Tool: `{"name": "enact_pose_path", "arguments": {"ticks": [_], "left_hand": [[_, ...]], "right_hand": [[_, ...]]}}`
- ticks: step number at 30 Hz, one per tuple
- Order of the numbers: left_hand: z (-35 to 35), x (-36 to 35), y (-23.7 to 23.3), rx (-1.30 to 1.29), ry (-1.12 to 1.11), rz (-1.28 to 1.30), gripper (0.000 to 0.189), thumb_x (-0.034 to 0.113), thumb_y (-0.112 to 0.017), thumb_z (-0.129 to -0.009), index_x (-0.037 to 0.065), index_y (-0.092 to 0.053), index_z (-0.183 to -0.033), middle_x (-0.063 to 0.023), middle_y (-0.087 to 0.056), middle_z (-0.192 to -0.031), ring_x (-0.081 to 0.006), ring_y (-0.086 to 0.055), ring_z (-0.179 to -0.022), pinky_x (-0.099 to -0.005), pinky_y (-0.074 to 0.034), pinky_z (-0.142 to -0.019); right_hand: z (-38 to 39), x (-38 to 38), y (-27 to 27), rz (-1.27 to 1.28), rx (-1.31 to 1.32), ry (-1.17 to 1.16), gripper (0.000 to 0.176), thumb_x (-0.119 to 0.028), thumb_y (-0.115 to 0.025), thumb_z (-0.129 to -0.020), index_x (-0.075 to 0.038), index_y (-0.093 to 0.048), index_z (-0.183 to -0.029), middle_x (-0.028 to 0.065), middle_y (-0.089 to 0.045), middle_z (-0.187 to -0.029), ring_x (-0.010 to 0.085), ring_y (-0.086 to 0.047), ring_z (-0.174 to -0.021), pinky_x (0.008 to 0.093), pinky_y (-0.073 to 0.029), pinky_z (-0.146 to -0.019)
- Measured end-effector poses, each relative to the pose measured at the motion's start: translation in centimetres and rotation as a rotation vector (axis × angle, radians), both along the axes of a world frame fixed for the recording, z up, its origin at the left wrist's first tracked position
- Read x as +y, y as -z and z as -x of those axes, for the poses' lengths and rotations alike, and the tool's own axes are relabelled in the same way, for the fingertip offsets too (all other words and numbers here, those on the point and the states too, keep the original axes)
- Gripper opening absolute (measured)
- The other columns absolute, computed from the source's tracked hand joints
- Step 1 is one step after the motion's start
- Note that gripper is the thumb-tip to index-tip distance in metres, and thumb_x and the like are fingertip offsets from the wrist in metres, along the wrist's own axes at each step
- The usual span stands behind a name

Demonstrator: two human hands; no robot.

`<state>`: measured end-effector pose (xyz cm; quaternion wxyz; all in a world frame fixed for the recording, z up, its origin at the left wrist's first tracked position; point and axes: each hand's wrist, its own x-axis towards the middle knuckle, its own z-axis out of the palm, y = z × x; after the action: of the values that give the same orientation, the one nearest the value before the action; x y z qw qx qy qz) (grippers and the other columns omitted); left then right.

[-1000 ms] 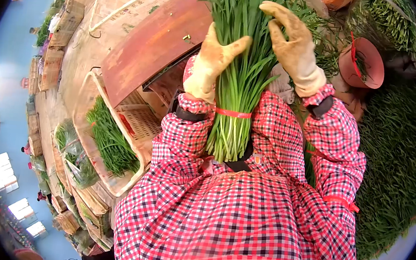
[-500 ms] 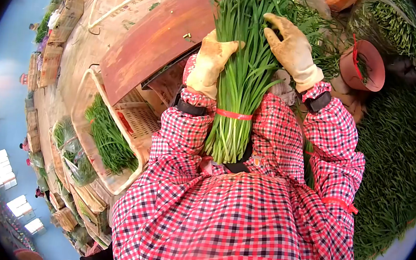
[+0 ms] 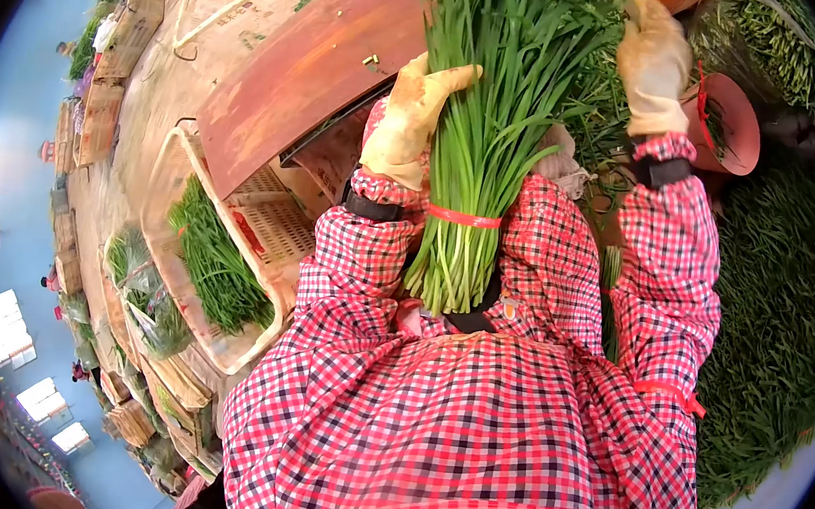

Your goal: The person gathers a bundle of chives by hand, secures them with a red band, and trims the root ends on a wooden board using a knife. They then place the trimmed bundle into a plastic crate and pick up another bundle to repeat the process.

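A thick bundle of long green stalks [image 3: 483, 134] lies over the lap, its leaves fanned toward the top and its pale cut ends toward the body. Around its lower part runs a red band [image 3: 463, 218]. My left hand [image 3: 416, 118], in a stained cream glove, grips the bundle's left side, thumb across the leaves and fingers hidden. At the upper right, clear of the bundle, my gloved right hand [image 3: 653, 67] is raised over loose greens [image 3: 593, 110] with its fingers drawn together; what they hold is too small to make out.
A reddish-brown board [image 3: 312, 69] slants at upper left above a plastic crate [image 3: 282, 228]. Another crate [image 3: 168, 173] holds greens. On the right are a pinkish round container [image 3: 733, 129] and a large mass of greens [image 3: 774, 319]. Wrapped greens [image 3: 771, 49] lie at upper right.
My right hand has moved up and right, away from the bundle, and its fingers have come together. The leaves have spread to the right. My left hand stays at the bundle's left side.
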<state>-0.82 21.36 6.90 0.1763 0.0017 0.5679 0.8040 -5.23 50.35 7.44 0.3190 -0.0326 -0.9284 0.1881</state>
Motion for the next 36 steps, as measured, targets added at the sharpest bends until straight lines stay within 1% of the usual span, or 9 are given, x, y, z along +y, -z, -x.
{"name": "enact_pose_path", "arguments": {"ticks": [1,4,7,9,17,26,31,34,36], "left_hand": [[-0.7,0.6,-0.6,0.015,-0.019,0.027,0.032,0.02,-0.067,-0.095,0.0,-0.067,-0.121,-0.008,-0.074,-0.105,-0.0153,-0.07,-0.088,-0.0293,-0.057,-0.081],[-0.3,0.3,-0.3,0.074,-0.007,0.09,0.036,0.02,-0.067,-0.095,-0.001,-0.066,-0.124,-0.008,-0.074,-0.104,-0.0163,-0.071,-0.09,-0.0303,-0.057,-0.084],[-1.2,0.7,-1.0,0.135,-0.027,0.056,0.034,0.017,-0.066,-0.095,-0.002,-0.065,-0.124,-0.008,-0.074,-0.103,-0.0154,-0.071,-0.088,-0.0295,-0.058,-0.08],[0.2,0.4,0.2,0.103,0.016,0.054,0.031,0.01,-0.066,-0.096,-0.003,-0.064,-0.123,-0.0083,-0.074,-0.102,-0.0145,-0.071,-0.082,-0.0278,-0.059,-0.072],[0.1,0.2,0.5,0.072,0.035,-0.002,0.032,0.011,-0.066,-0.096,-0.004,-0.063,-0.125,-0.0092,-0.073,-0.106,-0.014,-0.071,-0.086,-0.0278,-0.058,-0.075],[-1.2,0.3,-0.4,0.151,0.074,-0.084,0.044,0.02,-0.066,-0.098,-0.001,-0.058,-0.135,-0.0099,-0.069,-0.122,-0.0178,-0.069,-0.104,-0.0315,-0.056,-0.092],[-0.7,1.0,-0.1,0.267,0.209,-0.071,0.062,0.012,-0.072,-0.094,0.002,-0.044,-0.148,-0.0088,-0.063,-0.133,-0.0196,-0.066,-0.116,-0.0342,-0.054,-0.1],[-0.2,1.7,1.9,0.256,0.202,-0.217,0.07,-0.001,-0.077,-0.088,0.004,-0.041,-0.149,-0.0063,-0.063,-0.131,-0.0175,-0.064,-0.115,-0.0344,-0.057,-0.096],[0.0,2.2,2.9,0.261,0.175,-0.17,0.068,0.001,-0.077,-0.087,0.004,-0.043,-0.146,-0.0076,-0.064,-0.13,-0.0188,-0.066,-0.113,-0.036,-0.057,-0.096]], "right_hand": [[-1.5,0.9,-1.2,-0.258,0.099,0.022,0.041,-0.012,-0.075,-0.089,-0.004,-0.067,-0.129,0.0137,-0.069,-0.13,0.029,-0.063,-0.123,0.0427,-0.051,-0.107],[-3.7,-3.1,-2.6,0.234,0.192,-0.353,0.027,-0.01,-0.06,-0.101,-0.011,-0.069,-0.127,0.0083,-0.075,-0.114,0.0184,-0.071,-0.103,0.0293,-0.055,-0.09],[-5.3,-7.8,-3.1,0.629,-0.149,-0.69,0.039,0.0,-0.057,-0.1,-0.013,-0.062,-0.136,0.0118,-0.074,-0.113,0.0214,-0.073,-0.097,0.0298,-0.059,-0.084],[-4.4,-8.3,-0.6,0.549,-0.124,-0.658,0.039,-0.001,-0.054,-0.099,-0.013,-0.061,-0.136,0.0134,-0.074,-0.112,0.0242,-0.073,-0.099,0.0326,-0.059,-0.085],[-3.8,-8.2,1.3,0.294,-0.143,-0.711,0.06,0.001,-0.058,-0.088,-0.016,-0.054,-0.145,0.0064,-0.072,-0.117,0.031,-0.064,-0.112,0.0397,-0.051,-0.101],[-4.6,-8.6,-1.6,0.073,-0.372,-0.64,0.056,-0.014,-0.07,-0.088,-0.011,-0.056,-0.141,0.0079,-0.072,-0.108,0.0309,-0.063,-0.11,0.0413,-0.052,-0.096],[-4.2,-9.9,-0.9,-0.376,-0.332,-0.485,0.068,-0.018,-0.071,-0.083,-0.005,-0.049,-0.146,0.0097,-0.069,-0.098,0.0277,-0.065,-0.096,0.0409,-0.053,-0.083],[-3.9,-10.3,-0.9,-0.237,-0.445,-0.305,0.049,-0.018,-0.069,-0.091,-0.01,-0.057,-0.139,0.0083,-0.07,-0.095,0.0244,-0.067,-0.091,0.0388,-0.055,-0.082],[-3.3,-8.2,0.1,0.446,-0.143,-0.376,0.036,-0.019,-0.071,-0.093,-0.009,-0.065,-0.127,0.005,-0.072,-0.091,0.0166,-0.066,-0.082,0.0313,-0.054,-0.075]]}}
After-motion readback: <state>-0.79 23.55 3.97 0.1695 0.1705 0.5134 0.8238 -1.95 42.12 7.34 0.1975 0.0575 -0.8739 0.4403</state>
